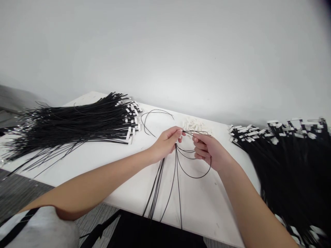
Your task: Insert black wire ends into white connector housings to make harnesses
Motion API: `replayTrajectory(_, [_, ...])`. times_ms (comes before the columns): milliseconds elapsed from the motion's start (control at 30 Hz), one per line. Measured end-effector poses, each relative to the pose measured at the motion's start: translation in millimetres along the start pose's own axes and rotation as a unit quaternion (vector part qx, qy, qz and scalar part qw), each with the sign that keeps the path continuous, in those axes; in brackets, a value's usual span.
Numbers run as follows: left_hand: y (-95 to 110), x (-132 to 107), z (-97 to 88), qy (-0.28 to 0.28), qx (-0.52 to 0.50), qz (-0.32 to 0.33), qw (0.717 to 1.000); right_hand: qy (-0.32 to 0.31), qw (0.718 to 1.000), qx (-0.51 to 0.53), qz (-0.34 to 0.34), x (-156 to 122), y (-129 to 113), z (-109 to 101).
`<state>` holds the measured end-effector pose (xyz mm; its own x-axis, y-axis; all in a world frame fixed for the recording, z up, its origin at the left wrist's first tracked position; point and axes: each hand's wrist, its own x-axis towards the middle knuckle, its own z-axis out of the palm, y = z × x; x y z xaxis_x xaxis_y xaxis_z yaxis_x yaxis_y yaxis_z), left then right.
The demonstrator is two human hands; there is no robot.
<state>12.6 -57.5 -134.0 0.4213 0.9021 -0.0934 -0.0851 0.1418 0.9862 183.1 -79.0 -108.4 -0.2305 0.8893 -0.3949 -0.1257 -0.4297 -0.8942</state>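
Observation:
My left hand [167, 143] is closed in a pinch on a small bunch of thin black wires [165, 182] that trail down over the near edge of the white table [103, 162]. My right hand [207, 150] is closed too, pinching one looped black wire right beside the left fingertips. Both hands meet just in front of a small heap of white connectors [192, 124].
A large pile of black wires with white connector ends [77, 124] lies at the left of the table. Another big pile of the same [292, 162] covers the right side. One loose curved wire [155, 117] lies behind my left hand. A grey wall stands behind.

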Motion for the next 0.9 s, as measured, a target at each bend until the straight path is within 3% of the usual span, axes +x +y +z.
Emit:
replayTrajectory(133, [1, 0, 0.1, -0.003, 0.009, 0.008, 1.0, 0.059, 0.996, -0.062, -0.038, 0, 2, 7])
replayTrajectory(233, [2, -1, 0.6, -0.017, 0.011, -0.003, 1.0, 0.14, 0.975, -0.143, -0.1, 2, 5, 15])
replayTrajectory(300, [2, -1, 1.1, -0.026, 0.007, -0.008, 1.0, 0.161, 0.963, -0.167, -0.134, 3, 7, 18])
replayTrajectory(600, [1, -3, 2.4, -0.025, -0.001, -0.006, 1.0, 0.154, 0.94, -0.211, -0.221, 4, 15, 18])
replayTrajectory(900, [5, -5, 1.9, -0.054, -0.065, -0.049, 0.995, 0.159, 0.947, -0.209, -0.183, -2, 6, 27])
